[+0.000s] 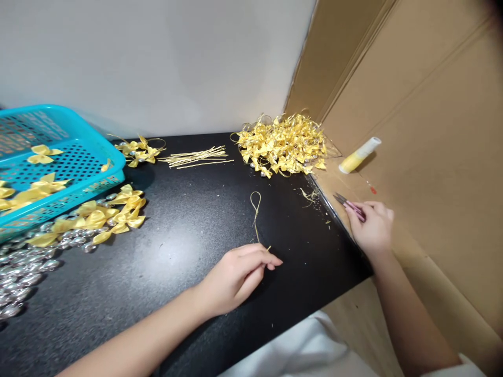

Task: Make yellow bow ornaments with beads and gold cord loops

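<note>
Gold cord, knotted into a small loop, lies on the black table with its near end pinched between the thumb and fingertips of the left hand. Right of that cord, at the table's edge, the right hand is closed around small pink-handled scissors (blades pointing back toward the cord). Beyond the cord sits a heap of yellow bows, with cut gold strands to its left. Far left of the cord: a turquoise basket, more bows and silver beads
</note>
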Demonstrator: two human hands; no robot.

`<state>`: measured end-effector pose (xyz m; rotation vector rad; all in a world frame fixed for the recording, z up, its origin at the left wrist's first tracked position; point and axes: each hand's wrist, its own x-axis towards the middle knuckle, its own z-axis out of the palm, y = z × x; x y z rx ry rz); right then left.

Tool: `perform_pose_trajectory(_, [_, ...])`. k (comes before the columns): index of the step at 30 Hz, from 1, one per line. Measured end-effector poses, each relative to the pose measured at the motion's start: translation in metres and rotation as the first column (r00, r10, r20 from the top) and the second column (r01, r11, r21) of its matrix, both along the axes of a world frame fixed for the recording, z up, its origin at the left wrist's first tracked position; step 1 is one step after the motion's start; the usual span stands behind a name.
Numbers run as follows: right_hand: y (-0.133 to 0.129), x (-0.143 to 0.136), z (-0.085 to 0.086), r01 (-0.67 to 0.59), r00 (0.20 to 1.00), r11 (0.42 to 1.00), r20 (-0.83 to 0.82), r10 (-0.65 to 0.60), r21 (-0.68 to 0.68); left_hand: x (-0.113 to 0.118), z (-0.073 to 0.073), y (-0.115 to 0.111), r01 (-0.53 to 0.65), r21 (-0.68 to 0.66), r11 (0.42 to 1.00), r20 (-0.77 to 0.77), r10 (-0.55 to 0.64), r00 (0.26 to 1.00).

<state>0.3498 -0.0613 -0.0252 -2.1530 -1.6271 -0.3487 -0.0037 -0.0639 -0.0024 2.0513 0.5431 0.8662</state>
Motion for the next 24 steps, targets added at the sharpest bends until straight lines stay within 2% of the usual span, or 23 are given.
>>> perform_pose_trajectory(2, [0.001, -0.005, 0.003, 0.023, 1.000, 1.000, -0.011, -0.023, 0.008, -0.002, 0.008, 0.005, -0.041, 0.005, 0.999, 0.022, 0.041, 0.999])
perform_pose_trajectory(4, [0.004, -0.017, 0.011, -0.024, 0.996, 0.999, -0.083, 0.026, 0.029, -0.004, 0.026, 0.016, -0.112, 0.038, 0.993, 0.063, 0.109, 0.992])
perform_pose_trajectory(6, [0.009, -0.036, 0.024, -0.148, 0.961, 0.987, -0.228, 0.158, 0.061, -0.005, 0.052, 0.033, -0.185, 0.076, 0.980, 0.085, 0.178, 0.980])
perform_pose_trajectory(9, [0.015, -0.075, 0.053, -0.340, 0.807, 0.935, -0.478, 0.346, 0.104, -0.002, 0.097, 0.064, -0.329, 0.035, 0.944, 0.161, 0.319, 0.934])
perform_pose_trajectory(11, [0.015, -0.103, 0.074, -0.459, 0.620, 0.877, -0.657, 0.429, 0.141, 0.001, 0.123, 0.083, -0.387, -0.023, 0.922, 0.212, 0.383, 0.899])
perform_pose_trajectory(13, [0.011, -0.131, 0.091, -0.589, 0.370, 0.794, -0.823, 0.430, 0.150, 0.003, 0.144, 0.096, -0.416, -0.068, 0.907, 0.211, 0.421, 0.882])
perform_pose_trajectory(14, [0.009, -0.145, 0.097, -0.665, 0.225, 0.731, -0.893, 0.391, 0.153, 0.004, 0.152, 0.099, -0.429, -0.077, 0.900, 0.217, 0.435, 0.874])
perform_pose_trajectory(16, [0.005, -0.171, 0.103, -0.788, -0.109, 0.579, -0.972, 0.207, 0.211, 0.005, 0.164, 0.098, -0.446, -0.075, 0.892, 0.210, 0.451, 0.867])
perform_pose_trajectory(17, [0.005, -0.183, 0.105, -0.810, -0.262, 0.523, -0.962, 0.082, 0.265, 0.006, 0.168, 0.094, -0.449, -0.064, 0.891, 0.203, 0.453, 0.868])
perform_pose_trajectory(18, [0.007, -0.194, 0.107, -0.812, -0.385, 0.494, -0.921, -0.054, 0.310, 0.005, 0.171, 0.088, -0.450, -0.051, 0.892, 0.191, 0.451, 0.872])
perform_pose_trajectory(19, [0.011, -0.203, 0.109, -0.804, -0.473, 0.481, -0.867, -0.159, 0.350, 0.004, 0.172, 0.081, -0.444, -0.038, 0.895, 0.175, 0.444, 0.879])
perform_pose_trajectory(20, [0.015, -0.211, 0.111, -0.772, -0.540, 0.503, -0.818, -0.197, 0.388, 0.002, 0.171, 0.072, -0.436, -0.027, 0.900, 0.165, 0.434, 0.886])
perform_pose_trajectory(22, [0.028, -0.217, 0.116, -0.666, -0.606, 0.611, -0.788, -0.107, 0.429, -0.007, 0.164, 0.051, -0.412, -0.027, 0.911, 0.120, 0.412, 0.903])
perform_pose_trajectory(24, [0.042, -0.213, 0.121, -0.566, -0.549, 0.716, -0.835, 0.041, 0.408, -0.021, 0.149, 0.030, -0.360, -0.061, 0.931, 0.059, 0.364, 0.930])
